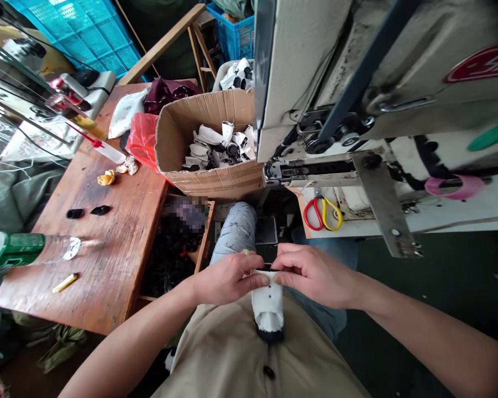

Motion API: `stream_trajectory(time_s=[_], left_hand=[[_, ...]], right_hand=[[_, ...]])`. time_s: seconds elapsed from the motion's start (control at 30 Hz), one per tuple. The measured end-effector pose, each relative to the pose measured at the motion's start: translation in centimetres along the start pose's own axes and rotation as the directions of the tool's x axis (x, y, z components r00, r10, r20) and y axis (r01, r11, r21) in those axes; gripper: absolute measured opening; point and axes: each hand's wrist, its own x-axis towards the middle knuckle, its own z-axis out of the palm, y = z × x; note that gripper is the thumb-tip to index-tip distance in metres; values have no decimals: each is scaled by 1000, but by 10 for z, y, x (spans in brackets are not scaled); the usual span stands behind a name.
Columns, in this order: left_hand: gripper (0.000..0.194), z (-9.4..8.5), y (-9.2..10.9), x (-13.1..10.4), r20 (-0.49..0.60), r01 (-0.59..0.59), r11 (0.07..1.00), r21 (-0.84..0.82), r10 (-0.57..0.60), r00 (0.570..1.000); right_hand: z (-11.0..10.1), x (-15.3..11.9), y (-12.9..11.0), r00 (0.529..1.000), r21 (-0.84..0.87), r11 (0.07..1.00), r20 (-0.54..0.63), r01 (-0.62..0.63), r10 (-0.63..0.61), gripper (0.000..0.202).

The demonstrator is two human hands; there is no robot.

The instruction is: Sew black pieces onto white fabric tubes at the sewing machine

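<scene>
A small white tube-like piece point(267, 298) with black edges and small dark holes lies against my lap. My left hand point(232, 277) pinches its upper left edge between thumb and fingers. The upper right edge is gripped the same way by my right hand point(310, 273). Both thumbs rest on the white front face, and the fingertips behind the edge are hidden. The piece's open lower end points toward my body.
A cardboard box point(211, 179) of similar white pieces stands ahead. The wooden table point(120, 243) at left bears a green bottle point(20, 249) and a lighter point(65, 283). Red and yellow scissors point(323, 214) lie beneath the sewing machine point(398, 110) at right.
</scene>
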Motion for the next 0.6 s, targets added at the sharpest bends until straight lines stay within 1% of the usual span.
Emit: stream_trajectory(time_s=[0.07,0.13,0.2,0.3,0.43,0.5,0.6], left_hand=[[37,-1,-2,2,22,6,997,-74,-5,1000],[42,-2,-4,3,38,-11,990,-140,16,999],[46,-2,-6,4,41,-26,985,-173,34,999],[46,1,-6,3,30,-31,988,-150,36,999],[36,4,-2,-1,15,-21,998,-65,22,1000],[30,4,0,-2,24,-19,998,-58,20,1000],[27,1,3,-2,47,-21,997,-70,24,999]], right_hand=[[0,-1,1,999,24,999,-11,35,-35,22],[1,-3,4,997,28,997,-33,73,-72,24],[2,-6,7,994,10,995,-52,100,-100,27],[6,-9,13,988,-37,991,-89,127,-129,32],[12,-10,18,971,-122,977,-142,174,-191,40],[14,-8,20,961,-172,965,-158,199,-226,44],[17,-6,23,941,-240,940,-179,241,-287,46]])
